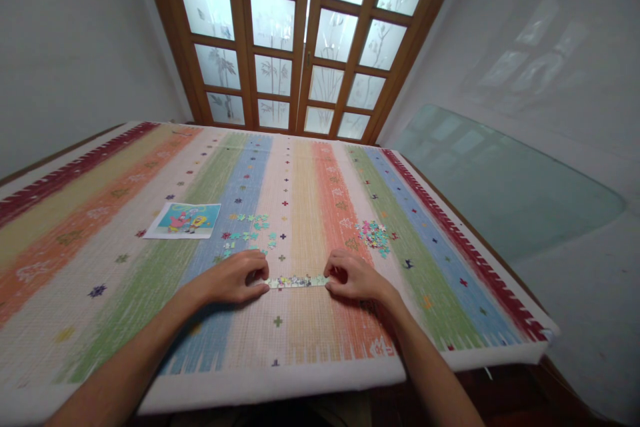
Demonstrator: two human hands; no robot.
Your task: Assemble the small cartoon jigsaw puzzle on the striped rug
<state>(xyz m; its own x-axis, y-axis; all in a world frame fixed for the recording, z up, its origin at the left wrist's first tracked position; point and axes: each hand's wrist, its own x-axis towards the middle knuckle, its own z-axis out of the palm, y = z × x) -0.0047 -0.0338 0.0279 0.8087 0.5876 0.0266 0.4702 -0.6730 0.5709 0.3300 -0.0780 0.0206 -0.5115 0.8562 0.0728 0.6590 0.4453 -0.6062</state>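
Note:
A narrow strip of joined jigsaw puzzle pieces (pixel 297 281) lies across the striped cloth in front of me. At its left end, my left hand (pixel 240 277) pinches the strip between thumb and fingers. My right hand (pixel 354 275) grips the opposite end the same way. Just beyond my left hand are scattered loose turquoise puzzle pieces (pixel 245 236). Farther right sits a heap of mixed-colour puzzle pieces (pixel 374 237). A printed reference picture (pixel 184 221) with a pink and a yellow cartoon figure rests to the left.
The striped cloth (pixel 150 293) covers a large table, its near edge (pixel 280 383) close to me. Wooden doors with frosted panes (pixel 300 47) stand behind the far end. A pale glass panel (pixel 500 180) leans along the right wall.

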